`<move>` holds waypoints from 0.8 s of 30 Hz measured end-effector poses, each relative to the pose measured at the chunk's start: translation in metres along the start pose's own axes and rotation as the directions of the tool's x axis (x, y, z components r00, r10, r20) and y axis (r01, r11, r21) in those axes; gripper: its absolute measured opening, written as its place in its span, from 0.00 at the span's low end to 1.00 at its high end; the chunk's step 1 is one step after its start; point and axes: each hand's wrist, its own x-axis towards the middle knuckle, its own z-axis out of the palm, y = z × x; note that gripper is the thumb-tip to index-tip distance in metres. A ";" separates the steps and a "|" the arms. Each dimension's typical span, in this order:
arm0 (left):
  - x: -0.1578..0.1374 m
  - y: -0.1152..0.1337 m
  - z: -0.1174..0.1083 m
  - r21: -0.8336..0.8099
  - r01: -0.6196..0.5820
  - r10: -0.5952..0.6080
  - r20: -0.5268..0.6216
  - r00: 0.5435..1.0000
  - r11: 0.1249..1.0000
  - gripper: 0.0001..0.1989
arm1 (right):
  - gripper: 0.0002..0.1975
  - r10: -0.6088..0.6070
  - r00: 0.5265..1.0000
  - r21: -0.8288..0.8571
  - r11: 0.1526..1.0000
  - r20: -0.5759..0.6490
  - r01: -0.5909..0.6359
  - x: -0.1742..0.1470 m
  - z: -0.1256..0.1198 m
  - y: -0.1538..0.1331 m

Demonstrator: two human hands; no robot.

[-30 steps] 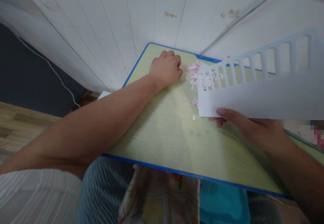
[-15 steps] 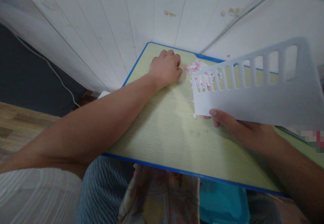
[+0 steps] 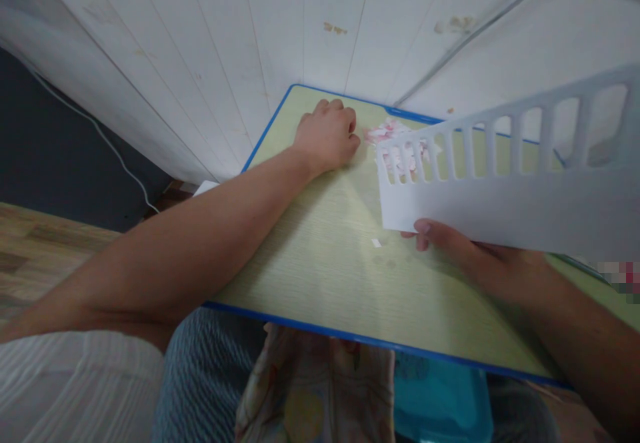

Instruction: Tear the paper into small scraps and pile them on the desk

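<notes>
My right hand grips a white plastic slotted panel by its lower edge, thumb in front. Long openings run in a row along the panel's upper part, and its left end stands over a small heap of pink and white scraps. Some of the scraps show through the slots. My left hand rests on the table at the far left corner, its fingers curled in a loose fist just left of the heap. No object shows in it; the palm is hidden. A tiny white scrap lies near the panel's lower left corner.
The pale green table has a blue rim and stands against a white plank wall. A grey cable runs down the wall. Below the front edge are a patterned cloth and a turquoise plastic container.
The panel has swung slightly, its right end now reaching past the picture's edge. The tiny scrap has shifted left and nearer to me. My left hand has stayed in place.
</notes>
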 end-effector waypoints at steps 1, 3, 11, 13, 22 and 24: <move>0.000 0.000 0.000 -0.006 0.004 -0.004 0.003 1.000 1.000 0.14 | 0.22 -0.005 1.000 0.012 1.000 0.016 0.005 0.001 0.000 -0.001; 0.001 0.000 0.000 -0.020 0.007 -0.007 0.003 1.000 1.000 0.15 | 0.24 -0.022 0.999 0.020 1.000 0.045 0.022 0.001 -0.001 -0.004; 0.001 0.001 0.000 -0.004 -0.014 0.014 -0.010 1.000 1.000 0.15 | 0.14 -0.043 0.997 0.027 0.999 0.062 0.041 -0.003 -0.006 -0.009; 0.001 0.001 0.000 -0.011 -0.006 0.006 -0.006 1.000 1.000 0.15 | 0.14 -0.072 0.995 0.056 0.996 0.064 0.069 -0.003 -0.008 -0.010; 0.003 0.000 0.001 -0.033 0.009 -0.009 -0.008 1.000 0.999 0.15 | 0.20 -0.022 0.998 0.054 0.998 0.067 0.018 0.000 -0.008 -0.009; 0.003 0.001 0.001 -0.039 0.013 -0.013 -0.007 1.000 0.999 0.15 | 0.18 -0.026 0.997 0.040 0.999 0.077 0.023 -0.001 -0.008 -0.006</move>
